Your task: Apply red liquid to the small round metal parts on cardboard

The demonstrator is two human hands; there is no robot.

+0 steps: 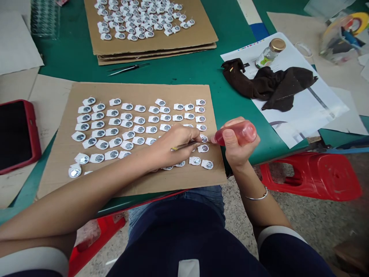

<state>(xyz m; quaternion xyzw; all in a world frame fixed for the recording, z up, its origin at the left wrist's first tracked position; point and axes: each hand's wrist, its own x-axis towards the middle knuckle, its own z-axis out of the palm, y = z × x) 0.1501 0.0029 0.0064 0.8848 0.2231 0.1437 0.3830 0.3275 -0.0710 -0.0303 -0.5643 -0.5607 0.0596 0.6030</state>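
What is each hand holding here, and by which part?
The left hand pinches a thin tool along its shaft, tip over the small silver parts. The right hand wraps the body of a small red bottle, nozzle toward the tool.

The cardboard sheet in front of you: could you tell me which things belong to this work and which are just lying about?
In use:
left hand holding a thin tool
right hand holding a red bottle
small metal discs on the cardboard sheet

Lying about:
red phone
brown cloth
glass jar
tweezers
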